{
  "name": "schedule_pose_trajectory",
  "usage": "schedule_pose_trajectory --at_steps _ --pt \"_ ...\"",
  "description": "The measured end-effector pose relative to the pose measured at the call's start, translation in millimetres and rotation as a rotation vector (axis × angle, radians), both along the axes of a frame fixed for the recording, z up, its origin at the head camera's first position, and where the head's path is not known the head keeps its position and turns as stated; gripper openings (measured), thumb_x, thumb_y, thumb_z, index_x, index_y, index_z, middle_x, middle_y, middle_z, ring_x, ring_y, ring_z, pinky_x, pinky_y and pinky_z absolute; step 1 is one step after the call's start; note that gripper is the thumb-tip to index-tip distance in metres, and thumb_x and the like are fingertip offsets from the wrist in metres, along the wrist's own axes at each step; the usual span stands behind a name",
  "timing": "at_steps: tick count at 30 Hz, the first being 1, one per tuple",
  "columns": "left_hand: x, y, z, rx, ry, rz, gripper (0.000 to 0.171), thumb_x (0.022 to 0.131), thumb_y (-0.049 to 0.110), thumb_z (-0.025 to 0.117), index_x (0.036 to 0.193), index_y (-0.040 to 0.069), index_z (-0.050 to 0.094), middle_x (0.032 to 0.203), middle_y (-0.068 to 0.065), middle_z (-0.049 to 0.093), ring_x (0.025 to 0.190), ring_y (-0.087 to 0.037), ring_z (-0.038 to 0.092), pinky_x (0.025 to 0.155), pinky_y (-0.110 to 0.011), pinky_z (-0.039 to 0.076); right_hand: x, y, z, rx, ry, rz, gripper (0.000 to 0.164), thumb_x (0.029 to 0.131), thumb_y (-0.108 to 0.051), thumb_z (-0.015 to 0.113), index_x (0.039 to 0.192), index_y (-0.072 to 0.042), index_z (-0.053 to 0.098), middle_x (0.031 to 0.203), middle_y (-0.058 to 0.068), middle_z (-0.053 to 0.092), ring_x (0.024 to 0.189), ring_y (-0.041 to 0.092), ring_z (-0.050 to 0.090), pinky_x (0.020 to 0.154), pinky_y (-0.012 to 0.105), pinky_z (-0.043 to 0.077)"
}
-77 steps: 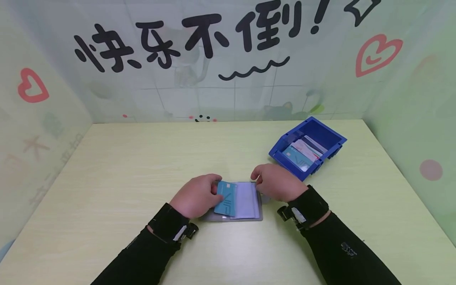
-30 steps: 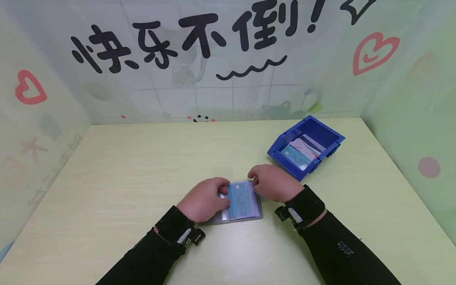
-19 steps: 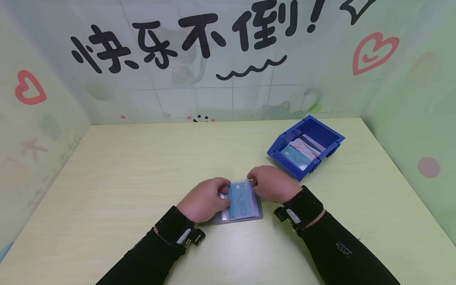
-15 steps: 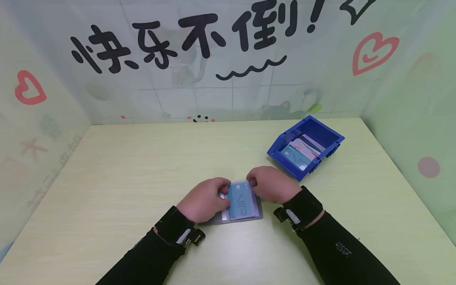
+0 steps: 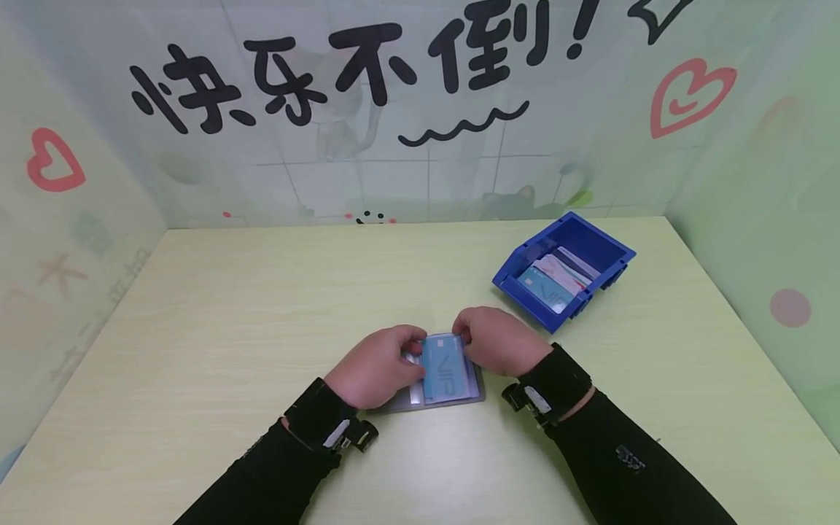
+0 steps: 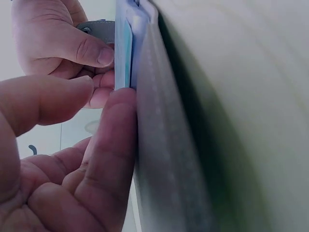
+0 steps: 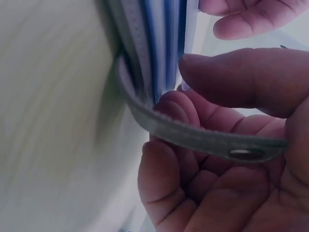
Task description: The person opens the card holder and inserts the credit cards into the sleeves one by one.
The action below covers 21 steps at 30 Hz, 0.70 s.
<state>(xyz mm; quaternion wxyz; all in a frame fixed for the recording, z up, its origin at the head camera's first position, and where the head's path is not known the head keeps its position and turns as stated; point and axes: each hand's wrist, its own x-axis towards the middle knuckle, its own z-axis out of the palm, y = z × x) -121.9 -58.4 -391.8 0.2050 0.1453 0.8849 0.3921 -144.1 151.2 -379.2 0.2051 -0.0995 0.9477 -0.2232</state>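
A grey card holder (image 5: 479, 394) with clear plastic sleeves lies opened flat on the table. A blue VIP card (image 5: 443, 368) sits over its right side, pale as if under clear film. At the card's left edge is my left hand (image 5: 377, 368); one fingertip (image 6: 123, 99) touches the edge while the thumb stands apart. My right hand (image 5: 502, 341) pinches the upper right edge of a sleeve (image 7: 190, 29) between thumb and curled fingers. The holder's grey strap (image 7: 193, 137), with a metal snap, passes across the right fingers. The card's far corner is partly hidden by that hand.
A blue plastic bin (image 5: 607, 259) stands tilted at the back right, just beyond the right hand. Inside it are several cards (image 5: 551, 284), one a blue VIP card. Printed cloth walls (image 5: 394, 182) enclose the pale wooden table (image 5: 262, 292) at the back and sides.
My left hand has moved right, bringing the blue card from the left side of the sleeves to over them, and its fingers have come off the card's face. My right hand has shifted slightly left.
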Motion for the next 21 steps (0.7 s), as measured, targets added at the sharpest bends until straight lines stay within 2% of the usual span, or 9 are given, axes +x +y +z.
schedule_pose_trajectory --at_steps 5,13,18,21 --pt "-0.7 0.0 0.3 0.016 -0.003 0.001 0.050 0.096 0.009 0.071 0.144 0.002 0.060 0.126 -0.005 0.068 0.110 -0.021 0.061 0.103 -0.040 0.052 -0.1 -0.5 -1.0 -0.031 -0.014 -0.008 0.022 0.101 -0.004 0.057 0.118 -0.003 0.070 0.108 0.009 0.068 0.096 0.024 0.062 0.085 0.035 0.057" --pt "-0.6 0.3 0.0 0.022 -0.002 0.006 0.050 0.096 0.009 0.070 0.144 0.004 0.060 0.127 -0.004 0.068 0.107 -0.020 0.060 0.097 -0.037 0.052 -1.0 -1.1 -0.5 -0.052 -0.019 -0.013 0.031 0.104 -0.009 0.055 0.131 -0.001 0.067 0.112 0.009 0.068 0.098 0.023 0.061 0.082 0.033 0.054" --pt "0.0 0.3 -0.6 0.022 -0.005 0.004 0.050 0.096 0.009 0.070 0.145 0.004 0.059 0.129 -0.005 0.067 0.106 -0.021 0.060 0.094 -0.036 0.053 0.6 -1.2 1.5 -0.082 -0.019 -0.020 0.030 0.105 -0.012 0.057 0.132 -0.001 0.067 0.109 0.009 0.068 0.096 0.023 0.062 0.074 0.029 0.053" --pt "0.1 0.4 -0.6 0.022 -0.006 0.004 0.050 0.096 0.010 0.070 0.145 0.004 0.059 0.130 -0.005 0.066 0.106 -0.022 0.060 0.092 -0.035 0.054 1.6 -1.1 2.7 -0.104 -0.009 -0.026 0.030 0.105 -0.012 0.059 0.131 -0.001 0.068 0.110 0.009 0.069 0.095 0.023 0.063 0.074 0.028 0.053"
